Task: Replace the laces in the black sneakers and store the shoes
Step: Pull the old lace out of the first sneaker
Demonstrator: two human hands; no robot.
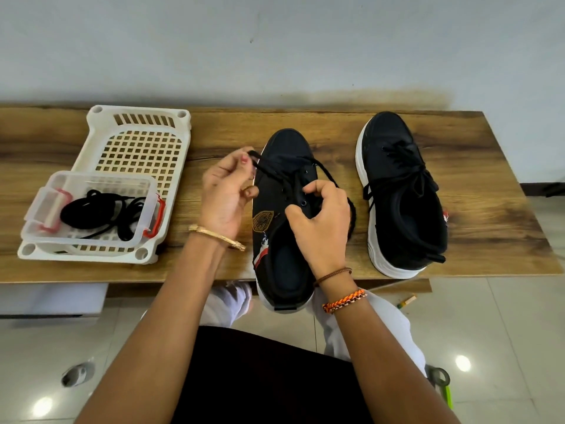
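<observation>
**Lace being worked through the near shoe**

The near shoe [282,215] is lying at the bench [489,209] centre, long axis running 12 to 6. A lace [328,174] end is being pinched by the left hand [224,194] at the shoe's 10 o'clock. The right hand [321,221], nearer the eyelets, is being curled over them, seemingly gripping lace. The laced shoe [400,194] is sitting at 3 o'clock.
</observation>
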